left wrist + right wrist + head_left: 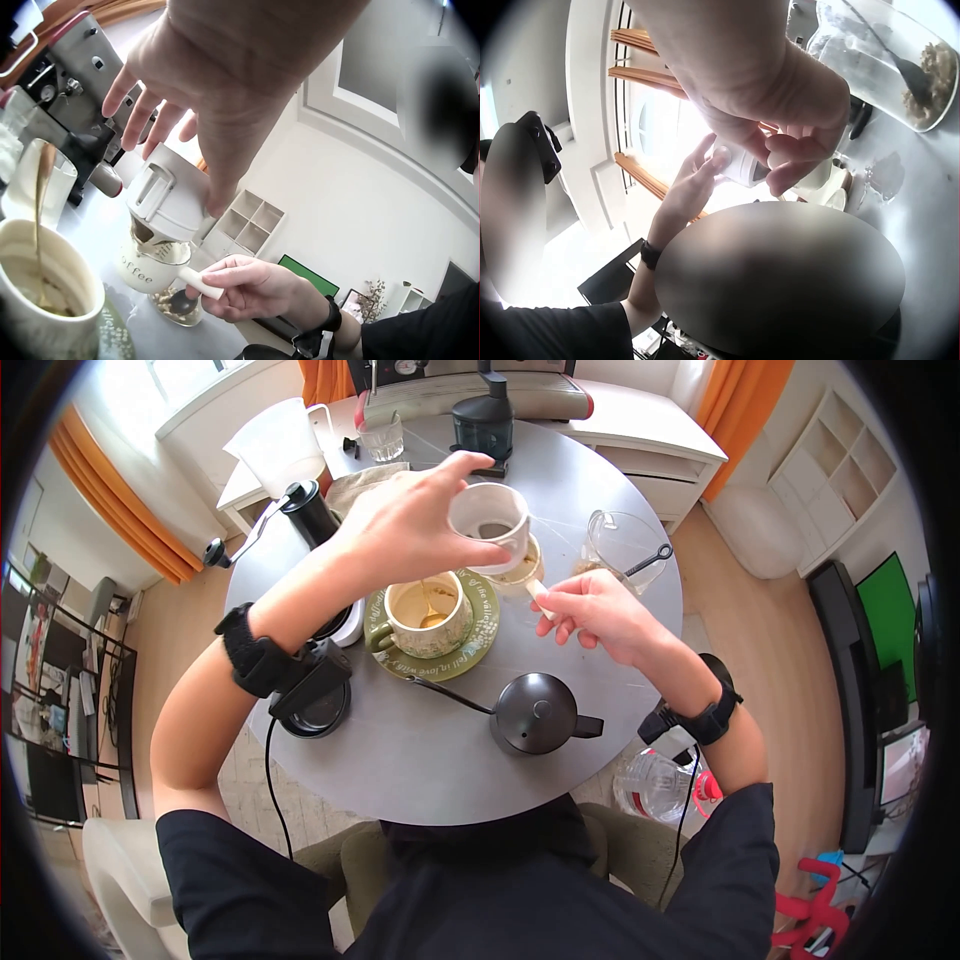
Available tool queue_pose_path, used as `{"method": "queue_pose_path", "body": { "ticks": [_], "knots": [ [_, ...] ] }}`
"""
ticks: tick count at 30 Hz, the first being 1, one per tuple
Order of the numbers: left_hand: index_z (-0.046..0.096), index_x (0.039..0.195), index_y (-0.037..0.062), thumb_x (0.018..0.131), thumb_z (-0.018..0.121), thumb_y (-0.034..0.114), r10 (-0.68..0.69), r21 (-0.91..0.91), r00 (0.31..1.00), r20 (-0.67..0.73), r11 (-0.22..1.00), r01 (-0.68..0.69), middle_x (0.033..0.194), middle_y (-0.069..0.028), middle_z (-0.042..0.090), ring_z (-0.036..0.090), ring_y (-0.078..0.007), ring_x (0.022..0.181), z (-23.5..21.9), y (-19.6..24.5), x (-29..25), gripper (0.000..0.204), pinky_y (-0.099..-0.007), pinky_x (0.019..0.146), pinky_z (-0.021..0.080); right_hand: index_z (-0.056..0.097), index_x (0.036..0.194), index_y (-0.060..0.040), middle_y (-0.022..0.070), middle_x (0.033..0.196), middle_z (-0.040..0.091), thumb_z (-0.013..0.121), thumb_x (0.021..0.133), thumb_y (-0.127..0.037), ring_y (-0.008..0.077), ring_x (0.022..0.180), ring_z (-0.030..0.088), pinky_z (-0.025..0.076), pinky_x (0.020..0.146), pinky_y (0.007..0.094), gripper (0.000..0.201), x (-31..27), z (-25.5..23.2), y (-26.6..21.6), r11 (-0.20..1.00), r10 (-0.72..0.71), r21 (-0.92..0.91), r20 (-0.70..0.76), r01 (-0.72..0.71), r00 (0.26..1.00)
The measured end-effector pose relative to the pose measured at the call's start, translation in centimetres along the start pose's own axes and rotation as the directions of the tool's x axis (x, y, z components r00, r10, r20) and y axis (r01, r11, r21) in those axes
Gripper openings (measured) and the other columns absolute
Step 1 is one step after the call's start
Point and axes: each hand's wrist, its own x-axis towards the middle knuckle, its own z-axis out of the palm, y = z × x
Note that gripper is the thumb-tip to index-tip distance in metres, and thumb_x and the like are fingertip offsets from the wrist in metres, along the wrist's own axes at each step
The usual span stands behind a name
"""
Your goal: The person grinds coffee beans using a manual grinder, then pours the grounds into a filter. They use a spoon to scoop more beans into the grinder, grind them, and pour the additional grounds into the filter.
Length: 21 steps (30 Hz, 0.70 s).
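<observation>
The left hand grips a white container between thumb and fingers, tilted above a small cream jug with lettering on its side. Pinched between the right hand's thumb and fingers is the jug's handle. In the right wrist view, the right hand partly hides the jug. Beside the jug stands a patterned cup with a spoon in it, on a green saucer. Whether anything flows between container and jug, I cannot tell.
A black kettle stands near the front edge, its spout toward the saucer. At the right is a glass vessel with a dark spoon and crumbly contents. A hand grinder, a drinking glass and a dark appliance stand farther back.
</observation>
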Motion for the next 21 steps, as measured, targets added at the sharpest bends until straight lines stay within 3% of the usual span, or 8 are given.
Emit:
{"method": "queue_pose_path", "body": {
  "ticks": [5, 8, 14, 17, 21],
  "knots": [
    [0.047, 0.134, 0.0115, 0.068, 0.081, 0.044, -0.108, 0.032, 0.993, -0.049, 0.993, 0.109, 0.112, -0.0191, 0.063, 0.061, -0.0293, 0.107, -3.3, -1.7, -2.1, 0.081, -0.0399, 0.089, 0.049, 0.069, 0.091, 0.0, 0.0043, 0.074, 0.068, 0.06, 0.09, -0.024, 0.0051, 0.06, 0.058, 0.042, 0.049, 0.0213, 0.026, 1.0, 1.4, -3.1, 0.953, -0.173, -0.248, 0.022, 0.173, 0.985],
    [0.05, 0.133, 0.0109, 0.067, 0.08, 0.045, -0.096, -0.025, 0.993, -0.074, 0.995, 0.095, 0.114, -0.0199, 0.063, 0.061, -0.0296, 0.106, -4.1, -3.0, -3.5, 0.079, -0.0399, 0.09, 0.048, 0.07, 0.091, 0.0022, 0.0046, 0.073, 0.067, 0.06, 0.09, -0.024, 0.0063, 0.06, 0.058, 0.046, 0.052, 0.0228, 0.028, 2.2, 1.9, -3.3, 0.916, -0.223, -0.334, 0.041, 0.223, 0.974],
    [0.051, 0.13, 0.0081, 0.067, 0.079, 0.046, -0.182, -0.015, 0.983, -0.037, 0.983, 0.181, 0.115, -0.0197, 0.062, 0.061, -0.0293, 0.104, -4.8, -3.1, -5.1, 0.079, -0.039, 0.089, 0.048, 0.071, 0.083, 0.0022, 0.0051, 0.069, 0.067, 0.059, 0.091, -0.026, 0.0081, 0.055, 0.058, 0.049, 0.055, 0.0244, 0.031, 2.3, 3.6, -4.4, 0.825, -0.217, -0.539, -0.022, 0.171, 0.976],
    [0.051, 0.129, 0.0063, 0.068, 0.079, 0.047, -0.174, -0.023, 0.984, -0.044, 0.985, 0.173, 0.114, -0.0193, 0.062, 0.061, -0.0294, 0.104, -4.1, -4.0, -5.5, 0.079, -0.0391, 0.089, 0.048, 0.071, 0.069, 0.0002, 0.0076, 0.061, 0.066, 0.057, 0.089, -0.032, 0.0123, 0.054, 0.063, 0.051, 0.058, 0.0286, 0.04, 2.4, 4.2, -4.3, 0.781, -0.288, -0.593, -0.063, 0.197, 0.956],
    [0.051, 0.129, 0.0056, 0.068, 0.079, 0.048, -0.188, -0.028, 0.981, -0.045, 0.982, 0.186, 0.111, -0.019, 0.062, 0.06, -0.0297, 0.103, -4.1, -4.1, -5.9, 0.08, -0.0393, 0.089, 0.048, 0.071, 0.068, 0.0004, 0.0083, 0.061, 0.066, 0.057, 0.089, -0.03, 0.0127, 0.056, 0.063, 0.051, 0.057, 0.0289, 0.039, 2.2, 4.4, -4.5, 0.753, -0.303, -0.628, -0.065, 0.197, 0.951]
  ]
}}
